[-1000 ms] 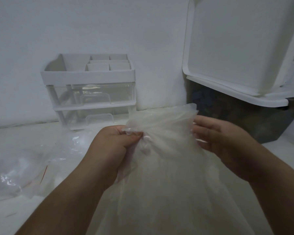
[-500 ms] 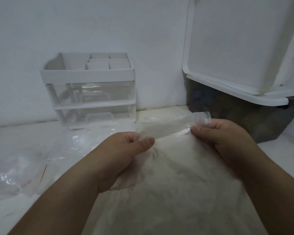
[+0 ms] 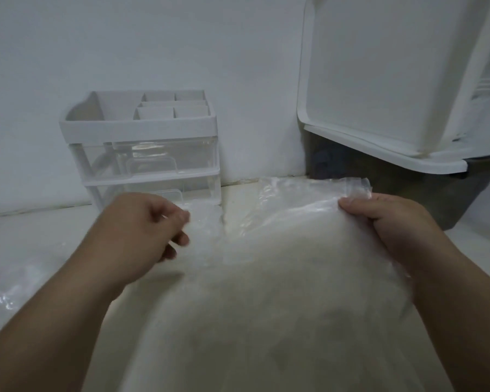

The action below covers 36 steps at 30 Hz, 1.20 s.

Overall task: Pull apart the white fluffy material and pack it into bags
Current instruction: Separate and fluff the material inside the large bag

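Nearest to the camera lies a large clear plastic bag [image 3: 266, 273], filled with white fluffy material [image 3: 280, 329]; it rests on the pale table [image 3: 26, 236] between both arms. The right hand [image 3: 393, 230] grips the bag's upper edge with curled fingers. The left hand [image 3: 136, 230] is apart from the bag, with fingers loosely curled, and I see nothing held in it; it is blurred. Just beyond it lies crumpled clear plastic film [image 3: 204, 222]. Farther back, a white and transparent drawer organizer [image 3: 142, 154] stands at the wall, and on the right a white plastic lid [image 3: 379, 80] leans above a dark bin [image 3: 408, 193].
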Each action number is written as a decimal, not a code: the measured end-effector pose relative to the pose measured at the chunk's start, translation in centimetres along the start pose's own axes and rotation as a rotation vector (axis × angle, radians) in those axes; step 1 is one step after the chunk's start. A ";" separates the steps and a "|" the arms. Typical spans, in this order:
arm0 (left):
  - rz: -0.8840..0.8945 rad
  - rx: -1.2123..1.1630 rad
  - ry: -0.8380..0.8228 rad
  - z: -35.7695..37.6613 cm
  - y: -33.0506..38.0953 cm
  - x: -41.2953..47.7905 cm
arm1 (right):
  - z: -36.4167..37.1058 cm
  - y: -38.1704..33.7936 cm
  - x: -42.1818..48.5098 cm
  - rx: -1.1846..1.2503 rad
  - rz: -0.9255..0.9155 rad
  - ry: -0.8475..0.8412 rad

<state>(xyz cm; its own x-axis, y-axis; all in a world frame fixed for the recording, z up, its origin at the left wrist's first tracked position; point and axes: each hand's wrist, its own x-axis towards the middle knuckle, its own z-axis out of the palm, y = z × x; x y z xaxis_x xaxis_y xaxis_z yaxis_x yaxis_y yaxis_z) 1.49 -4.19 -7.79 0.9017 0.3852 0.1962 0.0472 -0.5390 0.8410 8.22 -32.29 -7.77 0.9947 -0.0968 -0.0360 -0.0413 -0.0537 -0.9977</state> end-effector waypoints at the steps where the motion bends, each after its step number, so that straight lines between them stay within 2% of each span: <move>1: 0.073 0.032 0.149 0.0 0.2 0.0 | 0.1 0.0 -0.2 -0.016 -0.015 -0.005; 2: 0.158 0.034 0.235 0.1 0.9 -0.3 | 0.2 0.0 -0.3 -0.041 -0.035 -0.016; 3: 0.249 0.025 0.241 0.6 1.8 -0.8 | 0.3 0.0 -0.5 -0.066 -0.055 -0.033; 5: 0.365 0.091 0.078 2.1 4.0 -1.8 | 0.6 0.0 -0.8 -0.114 -0.108 -0.073; 9: 0.545 0.508 -0.256 5.0 8.1 -1.6 | 0.9 0.0 -1.1 -0.294 -0.171 -0.168; 13: 0.447 0.643 -0.593 5.1 10.9 0.9 | 0.9 -0.4 -2.0 -0.170 -0.201 -0.381; 16: 0.357 0.618 -0.789 4.6 11.3 2.5 | 0.7 -0.4 -2.0 -0.179 -0.273 -0.411; 18: 0.319 0.586 -0.851 4.2 11.2 2.8 | 0.6 -0.2 -1.9 -0.186 -0.324 -0.424; 20: 0.291 0.543 -0.844 3.5 11.0 3.0 | 0.5 -0.2 -1.8 -0.162 -0.310 -0.532; 23: 0.177 0.369 -0.771 1.8 10.8 3.3 | -0.4 0.3 -1.0 -0.193 -0.180 -0.724; 25: 0.107 0.275 -0.712 0.0 10.7 3.5 | -0.9 0.5 -0.4 -0.219 -0.173 -0.703; 30: 0.008 0.119 -0.517 -4.1 9.1 3.6 | 0.3 -0.8 -0.2 0.093 -0.025 -0.564; 31: -0.002 0.095 -0.459 -4.5 8.5 3.5 | 1.1 -1.5 -0.3 0.109 -0.022 -0.500; 33: -0.004 0.006 -0.314 -5.3 7.4 3.8 | 2.5 -2.5 0.1 0.062 -0.123 -0.264; 36: -0.040 -0.297 -0.111 -5.8 5.7 4.7 | 4.3 -5.7 -0.1 0.002 -0.437 0.220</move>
<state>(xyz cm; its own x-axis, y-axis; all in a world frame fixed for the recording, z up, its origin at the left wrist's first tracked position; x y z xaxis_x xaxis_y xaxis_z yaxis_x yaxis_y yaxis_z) 3.49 -1.10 0.87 0.9437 0.3092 0.1178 -0.0293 -0.2767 0.9605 8.75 -27.70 -2.27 0.8751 -0.2732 0.3994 0.3765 -0.1341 -0.9167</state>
